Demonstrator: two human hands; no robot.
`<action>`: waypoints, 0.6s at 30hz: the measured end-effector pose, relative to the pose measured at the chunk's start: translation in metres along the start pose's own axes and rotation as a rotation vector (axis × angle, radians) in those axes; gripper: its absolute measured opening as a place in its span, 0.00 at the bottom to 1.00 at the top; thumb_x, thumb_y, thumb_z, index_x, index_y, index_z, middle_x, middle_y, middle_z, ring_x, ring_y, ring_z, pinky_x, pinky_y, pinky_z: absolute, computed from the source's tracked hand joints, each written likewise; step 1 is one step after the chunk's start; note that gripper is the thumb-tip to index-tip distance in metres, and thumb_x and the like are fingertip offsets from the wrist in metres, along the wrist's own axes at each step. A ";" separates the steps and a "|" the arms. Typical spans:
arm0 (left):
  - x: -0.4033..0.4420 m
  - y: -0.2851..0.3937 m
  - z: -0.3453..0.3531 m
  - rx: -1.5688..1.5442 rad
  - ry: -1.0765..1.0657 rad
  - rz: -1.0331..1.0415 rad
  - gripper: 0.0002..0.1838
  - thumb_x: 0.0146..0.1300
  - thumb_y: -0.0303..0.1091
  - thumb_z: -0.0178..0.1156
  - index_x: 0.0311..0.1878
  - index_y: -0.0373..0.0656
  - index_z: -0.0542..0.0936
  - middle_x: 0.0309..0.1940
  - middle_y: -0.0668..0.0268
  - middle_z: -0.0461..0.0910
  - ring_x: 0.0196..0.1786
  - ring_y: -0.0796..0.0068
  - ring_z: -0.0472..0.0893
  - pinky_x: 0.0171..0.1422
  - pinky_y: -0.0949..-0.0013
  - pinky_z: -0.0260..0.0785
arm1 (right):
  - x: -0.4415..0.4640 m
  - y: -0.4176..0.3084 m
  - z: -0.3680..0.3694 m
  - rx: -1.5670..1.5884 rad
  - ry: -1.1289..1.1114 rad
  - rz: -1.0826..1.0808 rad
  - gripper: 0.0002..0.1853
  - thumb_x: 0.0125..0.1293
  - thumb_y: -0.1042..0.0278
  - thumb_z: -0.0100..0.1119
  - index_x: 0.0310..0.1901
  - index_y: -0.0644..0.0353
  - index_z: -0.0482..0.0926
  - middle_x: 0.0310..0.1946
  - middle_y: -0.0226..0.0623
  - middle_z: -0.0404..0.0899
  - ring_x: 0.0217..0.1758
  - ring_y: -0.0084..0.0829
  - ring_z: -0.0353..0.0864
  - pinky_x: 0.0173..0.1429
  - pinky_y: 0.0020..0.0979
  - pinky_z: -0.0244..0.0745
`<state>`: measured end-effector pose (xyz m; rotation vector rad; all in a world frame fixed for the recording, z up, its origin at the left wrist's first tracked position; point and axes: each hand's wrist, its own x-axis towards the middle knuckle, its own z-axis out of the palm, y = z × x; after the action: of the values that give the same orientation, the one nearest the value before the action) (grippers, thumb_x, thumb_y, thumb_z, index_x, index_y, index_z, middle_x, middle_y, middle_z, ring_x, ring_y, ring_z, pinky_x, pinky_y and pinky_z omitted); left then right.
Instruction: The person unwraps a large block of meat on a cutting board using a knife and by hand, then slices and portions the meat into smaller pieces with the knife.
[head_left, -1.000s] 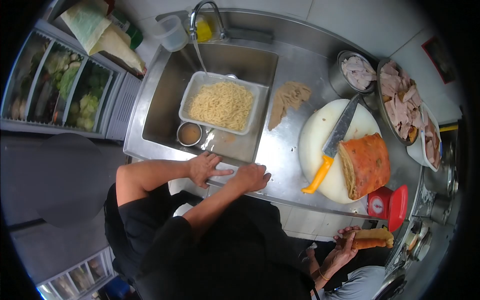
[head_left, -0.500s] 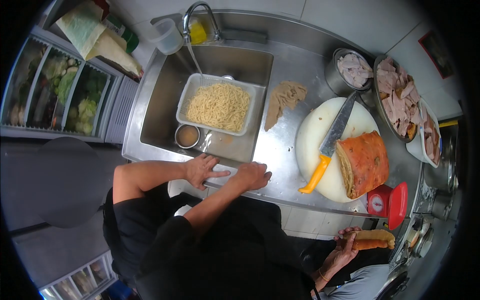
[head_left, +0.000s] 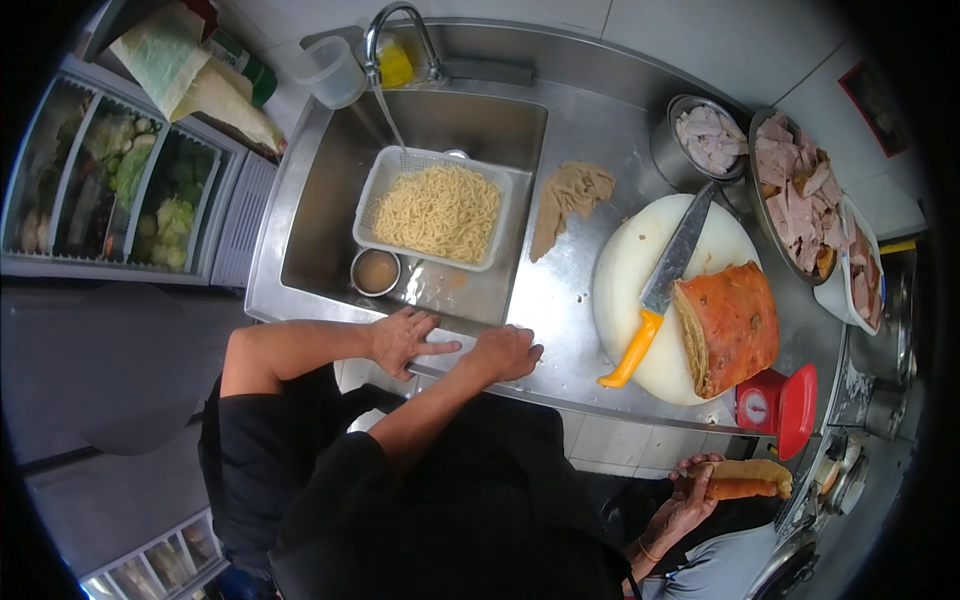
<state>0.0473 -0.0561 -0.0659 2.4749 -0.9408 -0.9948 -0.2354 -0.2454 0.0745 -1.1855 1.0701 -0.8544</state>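
Note:
My left hand (head_left: 402, 341) rests on the front rim of the steel sink (head_left: 320, 230), fingers spread and holding nothing. To its right, my right hand (head_left: 504, 354) leans on the counter edge with its fingers curled under; whether anything is inside is hidden. A white basket (head_left: 368, 215) of noodles (head_left: 440, 212) sits in the sink beneath the running tap (head_left: 372, 62). Just in front of the basket is a small metal cup (head_left: 376, 271) of brownish liquid. A crumpled brown cloth (head_left: 570, 200) lies on the counter right of the sink.
A round white board (head_left: 625, 270) bears an orange-handled knife (head_left: 655, 290) and a slab of roasted meat (head_left: 735, 325). Beside it stands a red scale (head_left: 760, 405). Meat fills containers at the back right. Another person's hands (head_left: 690, 505) hold a bread-like piece (head_left: 745, 479) at lower right.
The whole view has shifted slightly, moving the sink and counter a little left in the picture. Both my hands keep their places on the edge.

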 end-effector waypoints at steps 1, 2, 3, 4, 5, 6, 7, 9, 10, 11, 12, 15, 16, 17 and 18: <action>0.000 -0.001 0.001 -0.001 -0.001 -0.002 0.25 0.73 0.51 0.51 0.44 0.34 0.83 0.41 0.40 0.84 0.47 0.37 0.84 0.55 0.42 0.75 | 0.000 0.000 0.000 -0.001 0.001 0.001 0.14 0.77 0.63 0.59 0.58 0.59 0.75 0.43 0.30 0.79 0.42 0.24 0.79 0.38 0.23 0.73; 0.000 -0.002 0.002 -0.001 -0.002 -0.004 0.25 0.73 0.51 0.51 0.44 0.34 0.83 0.41 0.40 0.84 0.47 0.37 0.84 0.56 0.42 0.75 | 0.000 0.000 0.000 -0.002 0.003 0.002 0.14 0.77 0.63 0.58 0.58 0.59 0.75 0.43 0.30 0.79 0.42 0.24 0.79 0.38 0.23 0.73; 0.001 -0.002 0.002 -0.005 0.001 -0.001 0.25 0.73 0.51 0.51 0.44 0.34 0.83 0.41 0.40 0.84 0.47 0.37 0.84 0.55 0.42 0.75 | 0.000 0.000 0.000 -0.002 0.004 0.003 0.14 0.77 0.63 0.58 0.58 0.59 0.75 0.43 0.30 0.79 0.42 0.24 0.79 0.38 0.23 0.73; 0.001 -0.002 0.003 -0.008 0.004 0.001 0.25 0.73 0.51 0.51 0.44 0.34 0.83 0.41 0.40 0.84 0.47 0.37 0.84 0.55 0.42 0.75 | -0.001 -0.001 0.002 0.003 0.008 0.002 0.13 0.77 0.63 0.58 0.57 0.59 0.75 0.42 0.31 0.79 0.42 0.24 0.79 0.38 0.23 0.74; 0.001 -0.002 0.003 -0.012 0.007 0.004 0.25 0.72 0.51 0.51 0.44 0.34 0.83 0.41 0.40 0.84 0.47 0.37 0.84 0.55 0.42 0.75 | -0.002 -0.002 0.003 0.008 0.012 0.001 0.13 0.77 0.64 0.58 0.57 0.59 0.75 0.42 0.32 0.79 0.42 0.24 0.79 0.39 0.23 0.74; 0.001 -0.002 0.002 -0.014 0.005 0.002 0.25 0.72 0.50 0.51 0.44 0.34 0.83 0.41 0.40 0.84 0.47 0.37 0.84 0.55 0.42 0.75 | -0.002 -0.003 0.005 0.013 0.015 0.000 0.12 0.77 0.65 0.58 0.56 0.59 0.75 0.42 0.32 0.79 0.42 0.24 0.79 0.39 0.22 0.75; 0.001 -0.002 0.002 -0.016 0.002 0.001 0.25 0.72 0.50 0.51 0.44 0.34 0.83 0.41 0.40 0.84 0.47 0.37 0.84 0.55 0.42 0.75 | -0.003 -0.003 0.005 0.017 0.015 0.002 0.12 0.77 0.64 0.58 0.56 0.59 0.75 0.42 0.32 0.79 0.42 0.24 0.79 0.39 0.22 0.75; -0.001 -0.002 0.000 -0.017 0.010 0.007 0.24 0.72 0.50 0.52 0.44 0.34 0.83 0.41 0.40 0.84 0.47 0.37 0.84 0.55 0.42 0.75 | -0.003 -0.002 0.005 0.025 0.015 0.005 0.12 0.77 0.64 0.58 0.56 0.59 0.75 0.42 0.32 0.79 0.42 0.24 0.79 0.39 0.22 0.75; -0.002 -0.001 0.000 -0.015 0.019 0.014 0.24 0.72 0.50 0.52 0.44 0.34 0.83 0.41 0.40 0.85 0.47 0.38 0.84 0.55 0.42 0.75 | -0.003 -0.002 0.004 0.021 0.014 0.005 0.13 0.77 0.64 0.58 0.57 0.59 0.75 0.42 0.31 0.79 0.42 0.24 0.79 0.39 0.23 0.74; -0.003 -0.001 -0.001 -0.014 0.029 0.022 0.24 0.72 0.50 0.52 0.44 0.34 0.83 0.41 0.40 0.85 0.47 0.38 0.84 0.55 0.42 0.75 | -0.003 -0.001 0.002 0.017 0.013 0.005 0.13 0.77 0.64 0.58 0.57 0.59 0.74 0.43 0.31 0.78 0.42 0.24 0.79 0.39 0.23 0.74; -0.003 0.000 -0.003 -0.014 0.019 0.020 0.24 0.72 0.49 0.52 0.44 0.34 0.83 0.40 0.40 0.85 0.47 0.38 0.84 0.55 0.42 0.75 | -0.003 -0.001 0.002 0.013 0.013 0.004 0.14 0.78 0.63 0.58 0.58 0.58 0.74 0.43 0.30 0.78 0.42 0.24 0.78 0.38 0.24 0.73; -0.003 0.000 -0.003 -0.012 0.008 0.010 0.24 0.72 0.49 0.52 0.43 0.34 0.83 0.40 0.40 0.85 0.47 0.38 0.85 0.55 0.42 0.75 | -0.005 -0.002 0.004 0.018 0.011 -0.006 0.12 0.78 0.64 0.57 0.56 0.59 0.75 0.42 0.32 0.79 0.42 0.23 0.79 0.39 0.22 0.75; -0.002 0.000 0.000 -0.010 0.017 0.004 0.23 0.72 0.49 0.52 0.43 0.34 0.83 0.40 0.40 0.85 0.47 0.38 0.85 0.55 0.42 0.75 | -0.005 -0.003 0.004 0.018 0.014 -0.005 0.12 0.78 0.64 0.57 0.56 0.59 0.75 0.42 0.32 0.79 0.42 0.23 0.79 0.39 0.22 0.75; -0.002 -0.001 0.001 -0.009 0.025 -0.002 0.23 0.72 0.49 0.52 0.43 0.34 0.83 0.40 0.40 0.85 0.46 0.39 0.85 0.55 0.42 0.76 | -0.006 -0.003 0.004 0.017 0.016 -0.004 0.12 0.78 0.65 0.57 0.56 0.60 0.75 0.42 0.33 0.79 0.42 0.24 0.79 0.39 0.22 0.75; -0.002 0.000 0.000 -0.011 0.013 -0.002 0.23 0.72 0.49 0.52 0.43 0.34 0.83 0.40 0.40 0.85 0.47 0.39 0.85 0.55 0.42 0.75 | -0.006 -0.003 0.004 0.015 0.019 -0.002 0.12 0.78 0.65 0.57 0.56 0.60 0.75 0.42 0.33 0.78 0.43 0.24 0.79 0.39 0.22 0.75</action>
<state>0.0461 -0.0550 -0.0652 2.4705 -0.9264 -0.9811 -0.2331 -0.2390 0.0788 -1.1677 1.0761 -0.8753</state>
